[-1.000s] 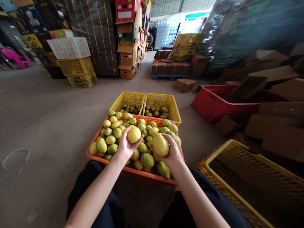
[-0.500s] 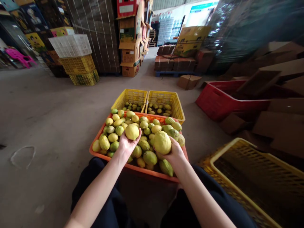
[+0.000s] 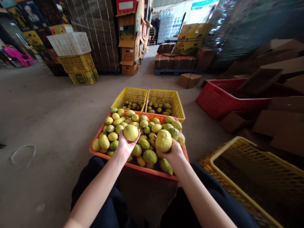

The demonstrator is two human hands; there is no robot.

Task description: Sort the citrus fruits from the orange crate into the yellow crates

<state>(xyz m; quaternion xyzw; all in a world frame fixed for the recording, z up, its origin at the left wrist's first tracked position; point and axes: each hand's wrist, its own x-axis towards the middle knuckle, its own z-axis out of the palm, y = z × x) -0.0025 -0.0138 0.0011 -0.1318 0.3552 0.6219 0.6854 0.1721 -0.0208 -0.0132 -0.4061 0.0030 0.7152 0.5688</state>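
Observation:
Above a heaped orange crate (image 3: 139, 167), my left hand (image 3: 125, 146) cradles a smooth, round yellow-green fruit (image 3: 130, 132) on its upturned palm and curled fingers. My right hand (image 3: 174, 152) grips a larger, lumpy yellow-green fruit (image 3: 163, 141), with its fingers partly hidden behind it. Both fruits are held side by side, apart from each other. Below them lie many similar fruits, mostly oval, from yellow to green, such as a greenish one (image 3: 150, 156) between my hands.
Two yellow crates (image 3: 177, 98) holding fewer fruits stand just beyond the orange one. To the right are another yellow crate (image 3: 228, 174) and a red bin (image 3: 211, 98) among cardboard. Stacked crates (image 3: 77, 63), boxes (image 3: 129, 53) and a loaded pallet (image 3: 175, 61) stand farther back.
The left-hand fruit has shifted slightly left and turned in the palm. The right-hand fruit has risen a little and rotated. Both hands keep their hold.

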